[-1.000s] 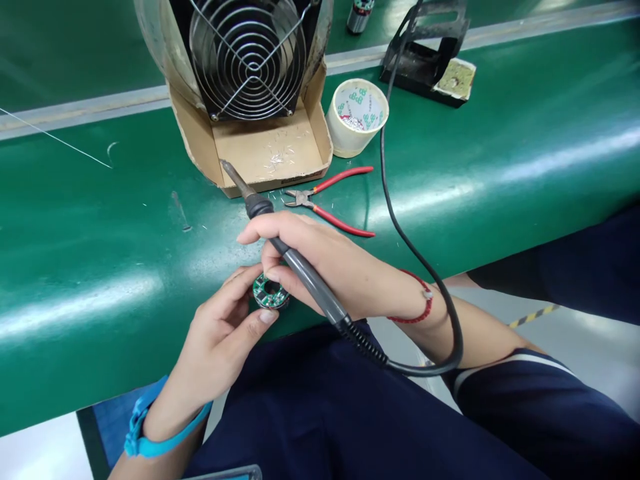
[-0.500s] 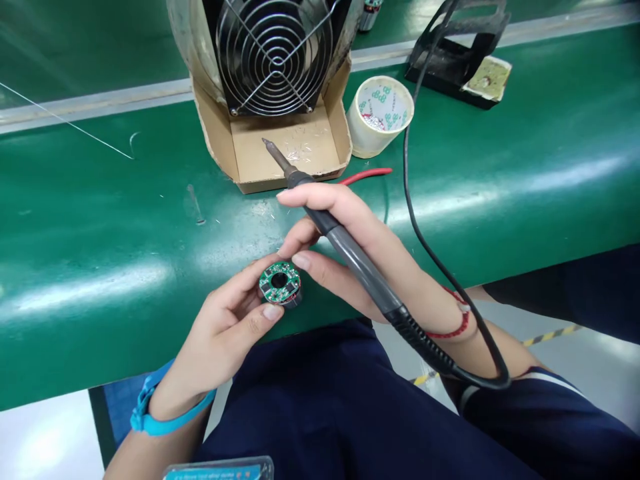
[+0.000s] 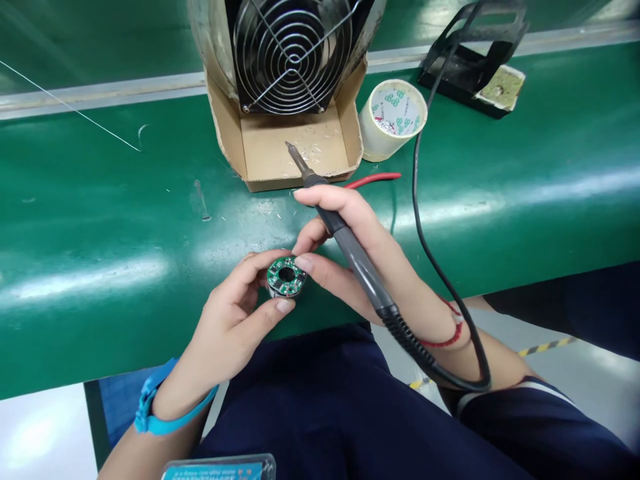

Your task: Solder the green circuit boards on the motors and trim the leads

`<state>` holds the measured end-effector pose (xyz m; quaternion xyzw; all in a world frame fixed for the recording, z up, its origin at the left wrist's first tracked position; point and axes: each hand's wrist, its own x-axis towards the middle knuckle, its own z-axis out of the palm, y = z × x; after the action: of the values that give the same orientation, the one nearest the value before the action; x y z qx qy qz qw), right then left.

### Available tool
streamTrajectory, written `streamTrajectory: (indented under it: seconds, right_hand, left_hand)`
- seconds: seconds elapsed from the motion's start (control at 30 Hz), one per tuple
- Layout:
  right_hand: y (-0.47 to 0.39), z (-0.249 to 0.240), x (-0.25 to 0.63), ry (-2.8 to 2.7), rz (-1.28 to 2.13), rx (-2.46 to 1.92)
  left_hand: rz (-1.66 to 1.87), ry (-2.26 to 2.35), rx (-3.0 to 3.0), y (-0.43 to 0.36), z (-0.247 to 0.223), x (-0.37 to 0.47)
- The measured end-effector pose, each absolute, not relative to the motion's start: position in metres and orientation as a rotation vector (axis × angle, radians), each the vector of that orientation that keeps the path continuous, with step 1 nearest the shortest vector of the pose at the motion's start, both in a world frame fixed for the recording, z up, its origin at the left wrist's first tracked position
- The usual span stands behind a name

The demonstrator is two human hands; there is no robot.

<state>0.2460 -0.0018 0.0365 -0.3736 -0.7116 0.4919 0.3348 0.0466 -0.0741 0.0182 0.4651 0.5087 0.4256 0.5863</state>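
Observation:
My left hand (image 3: 235, 317) is closed round a small cylindrical part topped by a ring-shaped green circuit board (image 3: 287, 277), its thumb and fingers gripping the sides. The board faces up and has a dark round hole in its middle. In my right hand (image 3: 365, 247) is a soldering iron (image 3: 357, 260), its tip pointing away over the cardboard tray (image 3: 280, 163). The right thumb and a fingertip also touch the far right edge of the circuit board. The iron's tip is well apart from the board.
A fan with a wire grille (image 3: 294, 60) stands in the tray, among wire clippings. Right of it are a tape-roll cup (image 3: 373, 130), a red tube (image 3: 375, 179) and an iron stand (image 3: 450, 73) with a sponge (image 3: 503, 87). A black cable (image 3: 417, 213) loops past my right arm. Solder wire (image 3: 75, 110) hangs at left.
The circuit-board part has tilted and turned a little between my fingers. My right hand still holds the soldering iron. The whole view has shifted slightly.

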Motion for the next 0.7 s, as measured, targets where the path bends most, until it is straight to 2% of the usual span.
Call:
streamTrajectory:
  seconds: [0.17, 0.27, 0.4, 0.47, 0.57, 0.7]
  right_hand:
    - [-0.018, 0.023, 0.238, -1.992, 1.057, -1.061]
    - [-0.017, 0.009, 0.235, -2.075, 0.910, -1.058]
    - [-0.002, -0.008, 0.237, -2.152, 0.605, -1.103]
    - [0.006, -0.014, 0.238, -2.225, 0.503, -1.144]
    - [0.013, -0.018, 0.238, -2.332, 0.483, -1.136]
    - [0.016, -0.018, 0.236, -2.367, 0.586, -1.071]
  left_hand:
    - [1.009, 1.395, 1.460, -0.069, 0.009, 0.052]
    - [0.878, 1.455, 1.762, -0.059, 0.007, 0.048]
    - [0.786, 1.538, 1.865, -0.014, 0.012, 0.003]
    - [0.836, 1.846, 1.798, 0.021, 0.016, -0.031]
    - [0.709, 2.275, 1.687, 0.070, 0.020, -0.072]
    - [0.445, 2.241, 1.880, 0.092, 0.018, -0.087]
